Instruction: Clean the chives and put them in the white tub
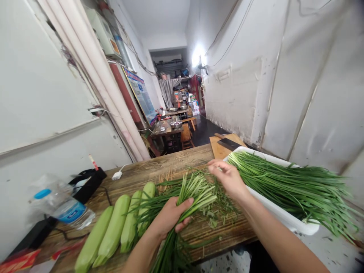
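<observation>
My left hand [173,215] is closed around a bunch of garlic chives [196,195], its pale stem ends pointing up and right. The long green leaves hang down below the hand and spread left. Raised to the right of the stem ends is my right hand [227,176], thumb and fingers pinched together; whatever may be between the fingertips is too small to make out. Under it, loose chive trimmings [217,218] are scattered on the wooden table [182,157]. A white tray [308,226] by my right forearm holds a large heap of garlic chives [287,185].
Several pale green zucchini [115,227] lie left of my left hand, with thin wooden skewers [167,179] behind. A cleaver [229,143] rests on a cutting board [217,151] at the far edge. At left are a water bottle [66,208] and a black box [91,185]. A person [176,98] is far back.
</observation>
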Tool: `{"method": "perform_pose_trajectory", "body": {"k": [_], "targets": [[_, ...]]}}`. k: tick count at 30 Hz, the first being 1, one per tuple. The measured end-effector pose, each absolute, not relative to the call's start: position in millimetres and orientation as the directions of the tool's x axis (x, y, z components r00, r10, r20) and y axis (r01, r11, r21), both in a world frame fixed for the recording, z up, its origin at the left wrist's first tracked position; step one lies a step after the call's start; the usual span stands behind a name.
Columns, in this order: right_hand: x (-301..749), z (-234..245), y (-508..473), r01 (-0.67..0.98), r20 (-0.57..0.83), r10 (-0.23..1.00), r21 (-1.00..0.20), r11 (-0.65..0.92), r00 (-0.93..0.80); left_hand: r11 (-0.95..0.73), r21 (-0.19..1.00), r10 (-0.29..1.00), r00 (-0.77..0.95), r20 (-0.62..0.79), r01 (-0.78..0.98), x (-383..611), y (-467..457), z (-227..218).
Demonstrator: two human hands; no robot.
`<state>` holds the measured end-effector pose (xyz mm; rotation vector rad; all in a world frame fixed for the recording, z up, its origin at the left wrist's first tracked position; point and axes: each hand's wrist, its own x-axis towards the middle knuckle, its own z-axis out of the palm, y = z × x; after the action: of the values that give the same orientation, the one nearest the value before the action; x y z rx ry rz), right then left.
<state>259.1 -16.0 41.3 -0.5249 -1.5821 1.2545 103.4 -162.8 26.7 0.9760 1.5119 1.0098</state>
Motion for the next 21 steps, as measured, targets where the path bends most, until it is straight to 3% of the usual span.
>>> {"method": "perform_pose_trajectory", "body": {"k": [3,5,7,9,11,14,17,21], "targets": [[256.3,50.5,9.4,-0.211,0.493,0.866,-0.858,0.468,-0.085,0.339,0.941,0.924,-0.192,-0.331,0.012,88.2,-173.0,25.7],[253.3,50.7,21.8,0.001,0.612,0.79,-0.791,0.612,-0.034,0.337,0.941,0.92,-0.198,-0.337,-0.039,81.4,-177.5,24.5],[249.4,46.0,24.3,0.212,0.629,0.743,-0.713,0.669,-0.228,0.334,0.941,0.922,-0.184,-0.34,-0.061,78.8,-179.0,23.6],[245.5,39.5,16.2,0.268,0.539,0.715,-0.681,0.681,-0.445,0.34,0.939,0.924,-0.166,-0.343,-0.049,79.8,-177.6,23.5],[242.2,34.8,2.5,0.155,0.458,0.661,-0.741,0.653,-0.595,0.344,0.939,0.929,-0.136,-0.344,-0.025,82.7,-174.6,24.5],[239.7,33.4,-14.1,-0.02,0.308,0.551,-0.885,0.466,-0.776,0.319,0.947,0.945,-0.085,-0.316,0.022,87.9,-169.5,27.9],[242.8,33.9,-17.7,-0.019,0.185,0.504,-0.948,0.317,-0.844,0.279,0.955,0.958,-0.098,-0.27,0.098,92.8,-165.8,31.7],[253.6,31.0,-14.0,-0.034,0.158,0.5,-0.968,0.247,-0.851,0.251,0.953,0.963,-0.14,-0.229,0.167,98.3,-162.9,34.0]]}}
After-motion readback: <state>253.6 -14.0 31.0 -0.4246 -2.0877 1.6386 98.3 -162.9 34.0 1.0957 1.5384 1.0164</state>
